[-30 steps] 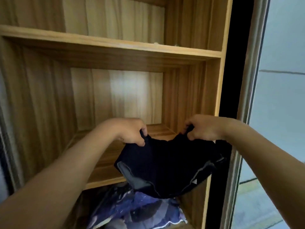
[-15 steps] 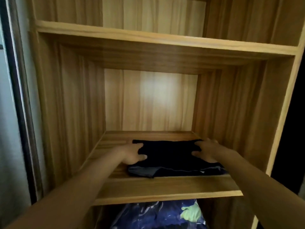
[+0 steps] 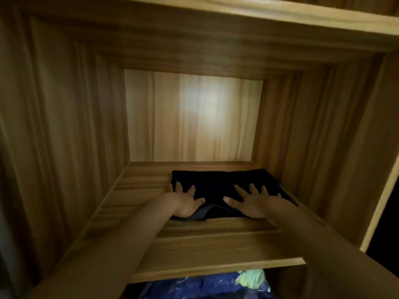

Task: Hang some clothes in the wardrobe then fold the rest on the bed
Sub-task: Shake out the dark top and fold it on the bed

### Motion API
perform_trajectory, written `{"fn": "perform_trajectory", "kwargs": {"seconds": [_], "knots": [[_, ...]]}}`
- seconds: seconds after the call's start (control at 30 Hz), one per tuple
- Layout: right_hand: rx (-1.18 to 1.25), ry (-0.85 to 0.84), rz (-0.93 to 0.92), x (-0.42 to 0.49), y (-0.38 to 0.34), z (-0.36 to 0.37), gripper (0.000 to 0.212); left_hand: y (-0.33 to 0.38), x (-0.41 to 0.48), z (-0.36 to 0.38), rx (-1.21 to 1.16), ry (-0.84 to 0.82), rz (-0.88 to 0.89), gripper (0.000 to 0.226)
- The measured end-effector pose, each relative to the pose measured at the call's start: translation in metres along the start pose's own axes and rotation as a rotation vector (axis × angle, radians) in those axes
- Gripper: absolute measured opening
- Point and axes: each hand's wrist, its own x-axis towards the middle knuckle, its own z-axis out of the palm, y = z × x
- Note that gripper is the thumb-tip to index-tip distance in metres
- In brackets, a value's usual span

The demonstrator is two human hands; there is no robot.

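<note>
**Hands (image 3: 185, 202) flat on a folded dark garment (image 3: 218, 182) on a wardrobe shelf (image 3: 205, 244)**

Head view: the camera looks into a wooden wardrobe compartment, and both forearms reach in from the lower edge.

The dark garment lies folded on the shelf, set back from the front edge and towards the right side. A strip of grey lining or trim (image 3: 200, 215) shows at its near edge. Its right end runs close to the right side wall (image 3: 323, 137), though contact there cannot be told. Bare wood lies to the left of it.

The left hand rests palm down on the near left part of the garment. Its grip is wide, with fingers spread and straight and the thumb pointing inward. The right hand (image 3: 251, 202) rests the same way on the near right part, fingers fanned out flat and curled round nothing. The two thumbs point at each other, and a gap of dark cloth shows between them.

Behind the garment, the pale back panel (image 3: 194, 117) carries a bright patch of light. The left side wall (image 3: 64, 126) is in shadow. An upper shelf (image 3: 237, 16) closes the compartment from above.

Below the front edge of the shelf, in the lower compartment, blue fabric (image 3: 205, 288) shows. A pale green piece (image 3: 252, 276) lies on it at the right.
</note>
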Motion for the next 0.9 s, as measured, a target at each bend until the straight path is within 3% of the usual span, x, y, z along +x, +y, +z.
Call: {"fn": "perform_trajectory", "kwargs": {"seconds": [0.27,0.9], "knots": [[0.013,0.004,0.011,0.049,0.016,-0.018,0.112,0.019,0.05,-0.015,0.003,0.006,-0.038,0.078],[0.031,0.045,0.0,0.138,0.026,-0.039,0.12,0.022,0.148,-0.028,-0.003,0.084,-0.098,0.081]]}}
